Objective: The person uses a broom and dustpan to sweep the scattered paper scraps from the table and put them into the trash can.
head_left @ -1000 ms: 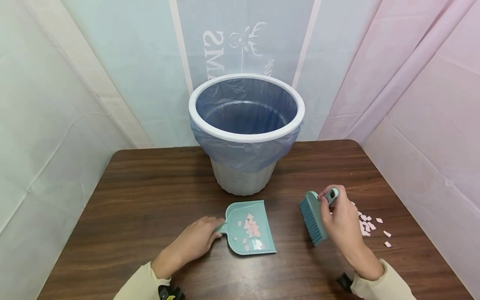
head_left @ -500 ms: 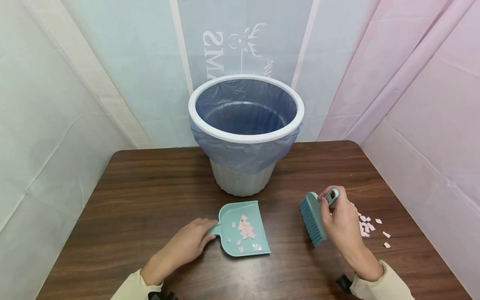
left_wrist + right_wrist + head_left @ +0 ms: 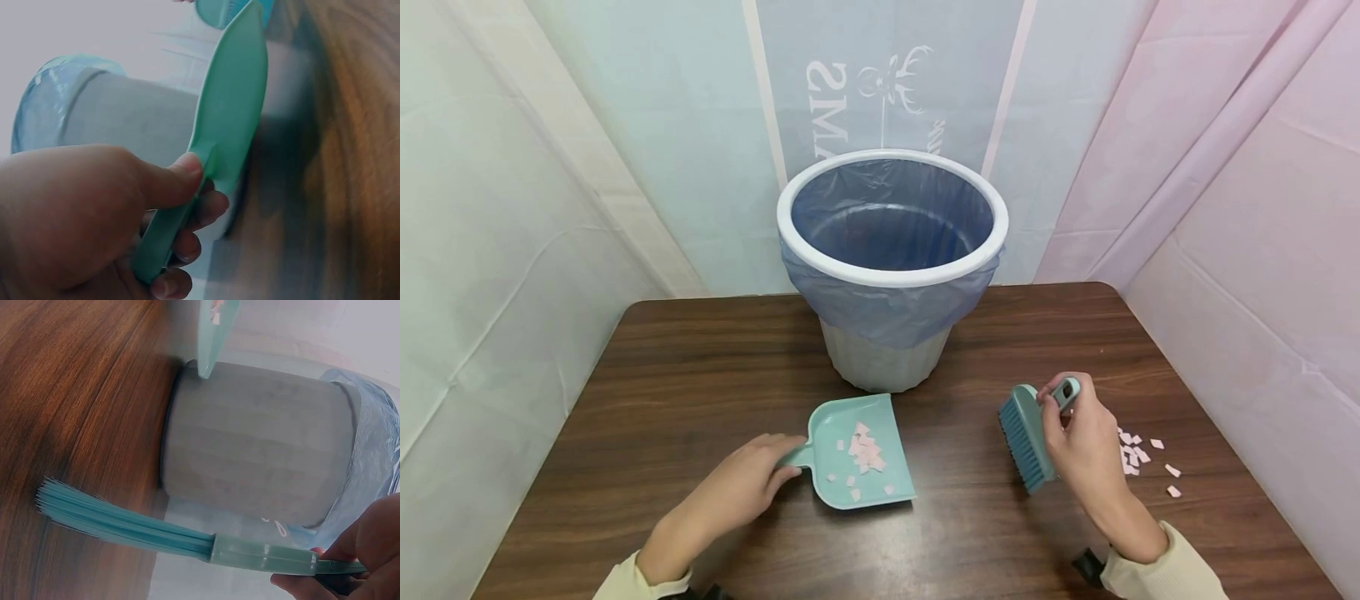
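My left hand (image 3: pixel 737 479) grips the short handle of a mint-green dustpan (image 3: pixel 831 429), thumb on top and fingers curled beneath in the left wrist view. A small heap of pale pink paper scraps (image 3: pixel 867 450) lies in the pan, with several loose bits around it. In the left wrist view, the dustpan (image 3: pixel 234 94) stands off the wooden surface. On the right, my right hand (image 3: pixel 1086 446) holds a green hand brush (image 3: pixel 1028 437) by its handle. Its blue-green bristles (image 3: pixel 119 519) point down at the table in the right wrist view.
A white waste bin (image 3: pixel 883 358) lined with a bluish bag stands at the back middle of the brown table (image 3: pixel 715 358). More pink scraps (image 3: pixel 1133 454) are scattered to the right, partly behind my right hand. Pale sheets (image 3: pixel 1262 275) hang around the table.
My left hand has drawn the dustpan leftward, scraps riding in it, and the pan now tilts up a little. The right hand and brush have stayed almost still.
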`<state>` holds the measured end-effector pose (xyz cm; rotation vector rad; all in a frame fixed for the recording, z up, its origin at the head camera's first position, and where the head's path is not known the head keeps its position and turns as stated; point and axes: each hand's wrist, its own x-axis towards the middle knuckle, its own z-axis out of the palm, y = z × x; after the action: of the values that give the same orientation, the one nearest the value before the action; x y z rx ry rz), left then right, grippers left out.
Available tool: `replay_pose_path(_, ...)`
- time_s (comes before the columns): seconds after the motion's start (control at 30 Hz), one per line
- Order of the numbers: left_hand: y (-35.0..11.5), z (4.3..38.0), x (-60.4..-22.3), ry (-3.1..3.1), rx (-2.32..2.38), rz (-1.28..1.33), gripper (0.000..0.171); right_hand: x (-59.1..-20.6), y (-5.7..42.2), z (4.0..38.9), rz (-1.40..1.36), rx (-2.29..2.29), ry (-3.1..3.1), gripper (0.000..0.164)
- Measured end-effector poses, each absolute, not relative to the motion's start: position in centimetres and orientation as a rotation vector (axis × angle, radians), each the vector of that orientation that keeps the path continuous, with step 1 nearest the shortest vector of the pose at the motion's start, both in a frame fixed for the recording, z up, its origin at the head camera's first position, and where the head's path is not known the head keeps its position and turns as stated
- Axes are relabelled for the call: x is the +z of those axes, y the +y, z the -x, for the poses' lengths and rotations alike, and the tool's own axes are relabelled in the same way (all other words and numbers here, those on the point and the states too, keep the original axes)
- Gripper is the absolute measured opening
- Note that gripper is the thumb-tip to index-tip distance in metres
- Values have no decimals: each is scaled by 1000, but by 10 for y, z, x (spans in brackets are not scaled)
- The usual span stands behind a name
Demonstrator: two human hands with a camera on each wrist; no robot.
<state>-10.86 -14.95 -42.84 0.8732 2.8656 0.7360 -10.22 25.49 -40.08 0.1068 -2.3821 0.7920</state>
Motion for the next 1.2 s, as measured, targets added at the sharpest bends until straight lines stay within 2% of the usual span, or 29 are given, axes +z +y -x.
replay_pose_path(0.53,-202,106,-400,2816,797,-646,35,-401,257,104,-93,801,-2371,18)
replay_pose_path(1.2,-269,115,-357,2963,759,-597,39,-402,258,103,-71,785,-2388,18)
